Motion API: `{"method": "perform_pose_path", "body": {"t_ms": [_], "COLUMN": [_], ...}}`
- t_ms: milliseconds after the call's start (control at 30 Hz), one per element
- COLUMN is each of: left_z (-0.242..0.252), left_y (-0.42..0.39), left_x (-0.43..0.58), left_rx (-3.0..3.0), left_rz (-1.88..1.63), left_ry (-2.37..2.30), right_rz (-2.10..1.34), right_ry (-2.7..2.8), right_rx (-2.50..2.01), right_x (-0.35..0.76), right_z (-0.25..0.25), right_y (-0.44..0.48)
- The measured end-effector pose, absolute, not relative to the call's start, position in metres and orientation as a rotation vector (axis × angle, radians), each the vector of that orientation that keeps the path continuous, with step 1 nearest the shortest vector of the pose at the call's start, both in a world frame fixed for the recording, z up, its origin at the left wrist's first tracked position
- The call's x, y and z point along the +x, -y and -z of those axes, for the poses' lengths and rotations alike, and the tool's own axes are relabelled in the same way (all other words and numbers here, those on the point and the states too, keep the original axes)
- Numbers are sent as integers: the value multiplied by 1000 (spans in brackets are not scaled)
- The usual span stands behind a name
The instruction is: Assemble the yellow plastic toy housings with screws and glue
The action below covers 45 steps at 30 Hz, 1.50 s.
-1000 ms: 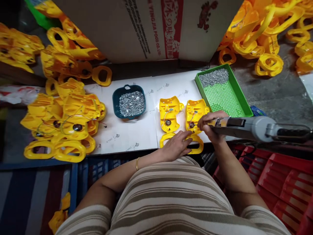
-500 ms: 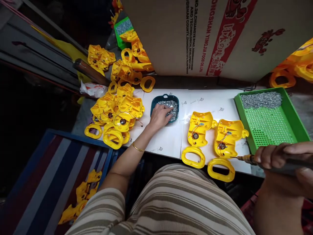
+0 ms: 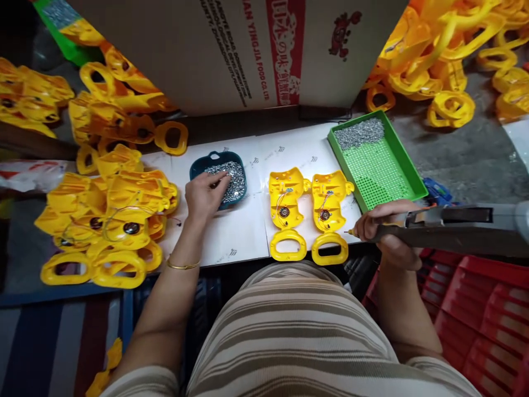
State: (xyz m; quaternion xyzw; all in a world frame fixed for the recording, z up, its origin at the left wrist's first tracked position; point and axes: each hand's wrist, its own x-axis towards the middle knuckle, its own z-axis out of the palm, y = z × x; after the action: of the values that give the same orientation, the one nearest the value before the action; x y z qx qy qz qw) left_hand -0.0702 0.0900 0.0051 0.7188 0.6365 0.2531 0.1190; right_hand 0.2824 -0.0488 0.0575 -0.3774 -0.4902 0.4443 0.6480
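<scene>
My left hand (image 3: 203, 194) is over a dark teal tray (image 3: 199, 167) of small silvery screws (image 3: 235, 179). Its thumb and fingers are pinched together; whatever they hold is too small to make out. My right hand (image 3: 386, 229) grips a dark powered screwdriver (image 3: 446, 225), whose thin bit points left. The bit's tip is just right of two yellow plastic shell halves, a left one (image 3: 284, 190) and a right one (image 3: 326, 193), lying open side up with a round speaker and wires inside. Below them lie two yellow oval rings, a left one (image 3: 276, 251) and a right one (image 3: 317, 256).
Yellow shells with wires (image 3: 124, 193) are heaped at the left of the white board (image 3: 231, 242). A green perforated basket (image 3: 372, 171) with more screws stands at the right. Behind is a large carton (image 3: 173, 60); a red crate (image 3: 475, 314) is at lower right.
The view has swung right, showing more of the screwdriver and the right-hand side. My left hand's fingers, spread in the screws before, are now drawn together and slightly raised.
</scene>
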Motion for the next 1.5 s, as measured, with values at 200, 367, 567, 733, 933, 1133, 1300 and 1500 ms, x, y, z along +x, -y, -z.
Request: {"method": "perform_pose_path", "body": {"t_ms": [200,367,567,733,933,1133,1300,1500], "left_z": [-17,-25,-5,1,3,-1,-3,-3], "left_y": [-83,-31,26,28,27,27,27,24], "left_x": [-57,1,57,59,58,59,60,59], "left_rx": [2059,2285,2401,2359,2297,2288,2312,2329], "left_rz": [-913,-959,-908,-843,-806,-740,-714,-711], "left_ry": [-1844,-1285,-823,-820,-823,-814,-792,-812], "right_rz": [-942,-923,-961,-1034,-1032,-1021,-1054,-1044], "right_ry": [1129,1043,1163,1141,1091,1119,1153,1135], "right_rx": [-824,-761,-595,-579,-512,-571,-658,-606], "right_x": [283,268,252,244,237,239,240,239], "right_z": [-59,-68,-73,-70,-67,-64,-61,-60], "right_y": [51,48,38,37,36,36,36,36]}}
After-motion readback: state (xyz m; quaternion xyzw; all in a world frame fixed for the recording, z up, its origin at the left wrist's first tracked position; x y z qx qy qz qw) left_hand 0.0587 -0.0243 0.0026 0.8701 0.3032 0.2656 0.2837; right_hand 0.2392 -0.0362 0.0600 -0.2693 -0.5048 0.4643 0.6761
